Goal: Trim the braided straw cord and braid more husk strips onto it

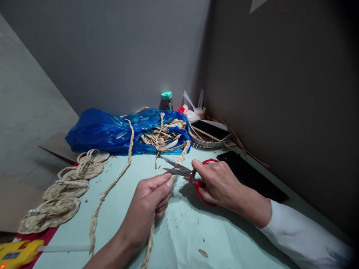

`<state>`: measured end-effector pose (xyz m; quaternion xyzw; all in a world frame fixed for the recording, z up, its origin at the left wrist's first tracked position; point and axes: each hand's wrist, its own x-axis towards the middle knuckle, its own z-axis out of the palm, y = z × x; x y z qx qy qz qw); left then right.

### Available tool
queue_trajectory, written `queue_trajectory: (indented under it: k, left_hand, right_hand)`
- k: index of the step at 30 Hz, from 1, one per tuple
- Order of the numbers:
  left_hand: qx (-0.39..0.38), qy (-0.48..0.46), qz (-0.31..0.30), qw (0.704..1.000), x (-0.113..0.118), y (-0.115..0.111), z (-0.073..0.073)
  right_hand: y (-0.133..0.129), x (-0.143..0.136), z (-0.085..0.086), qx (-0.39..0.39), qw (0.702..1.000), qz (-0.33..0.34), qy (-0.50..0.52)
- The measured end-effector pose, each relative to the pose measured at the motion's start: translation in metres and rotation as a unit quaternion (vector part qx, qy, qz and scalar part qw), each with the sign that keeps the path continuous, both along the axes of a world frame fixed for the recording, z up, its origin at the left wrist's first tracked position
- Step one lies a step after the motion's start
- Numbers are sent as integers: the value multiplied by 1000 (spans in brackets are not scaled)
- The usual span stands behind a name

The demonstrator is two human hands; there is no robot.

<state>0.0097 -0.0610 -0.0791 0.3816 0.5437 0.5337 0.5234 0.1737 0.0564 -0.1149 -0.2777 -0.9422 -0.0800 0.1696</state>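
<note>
Open scissors (180, 172) at braided cord (150, 241).

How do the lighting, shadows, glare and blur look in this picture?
In the head view, the walls are dim, darkest upper right; highlights streak the blue bag; a shadow lies under the right hand; the sleeve softens toward the corner.

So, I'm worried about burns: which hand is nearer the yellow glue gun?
Left. The left hand, pinching braided tan cord, is forward and right of the glue gun; the right hand, holding red-handled scissors, is farther right.
</note>
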Motion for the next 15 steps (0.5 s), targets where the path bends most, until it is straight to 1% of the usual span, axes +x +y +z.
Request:
queue_trajectory:
  k: [7, 10, 12, 13, 15]
  left_hand:
    - [-13, 4, 11, 1000, -3, 4, -3]
    - [-11, 5, 19, 1000, -3, 4, -3]
    - [-10, 7, 24, 1000, -2, 3, -3]
    - [-10, 10, 26, 1000, -1, 2, -3]
    - [-4, 26, 28, 999, 0, 2, -3]
  right_hand:
    - [0, -3, -2, -7, 999, -7, -34]
    - [0, -4, -3, -31, 999, -3, -28]
    - [1, -4, -3, -80, 997, 9, 9]
    - [2, -4, -3, -115, 992, 12, 44]
    - [6, -4, -1, -194, 970, 0, 144]
